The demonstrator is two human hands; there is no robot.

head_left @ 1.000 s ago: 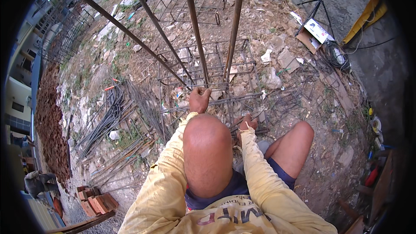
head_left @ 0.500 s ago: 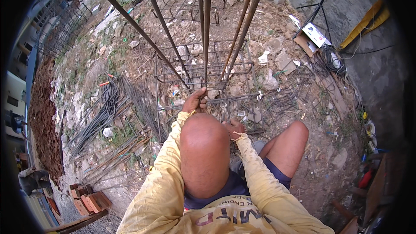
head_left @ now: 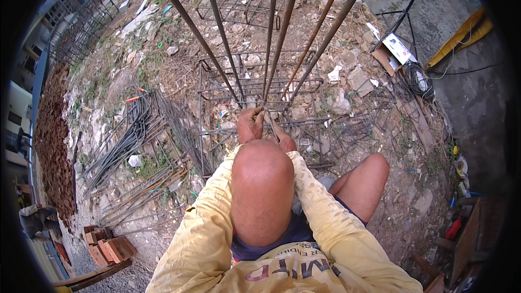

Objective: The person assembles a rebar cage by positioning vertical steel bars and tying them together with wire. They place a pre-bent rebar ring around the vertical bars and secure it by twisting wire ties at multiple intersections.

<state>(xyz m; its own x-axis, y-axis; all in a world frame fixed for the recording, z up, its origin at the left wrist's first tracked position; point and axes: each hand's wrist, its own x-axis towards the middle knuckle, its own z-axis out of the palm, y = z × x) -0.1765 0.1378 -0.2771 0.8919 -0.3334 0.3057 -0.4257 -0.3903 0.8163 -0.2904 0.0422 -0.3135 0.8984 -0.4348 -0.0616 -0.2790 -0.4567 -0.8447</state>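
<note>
Several upright rebar rods (head_left: 282, 38) rise from a flat rebar cage (head_left: 211, 96) lying on the rubble in front of me. My left hand (head_left: 251, 125) is at the foot of the rods, fingers curled against the steel; what they pinch is too small to name. Just to its right, my right hand (head_left: 283, 139) is closed, its fingers partly hidden. A thin, dark, rod-like piece runs up from it toward the joint where the rods meet the cage. I cannot make out what it is. Both wrists are in yellow sleeves.
To the left lie bundles of thin steel bars (head_left: 130, 135), with stacked bricks (head_left: 111, 247) nearer me. Another rebar frame (head_left: 239, 2) lies farther off. A white box (head_left: 398, 49), a coil of black cable (head_left: 418, 80) and a yellow sheet (head_left: 461, 38) are at the right.
My right hand has moved up and forward, close beside the left, and the thin piece now shows between them. My left hand has turned, with its back more toward the view.
</note>
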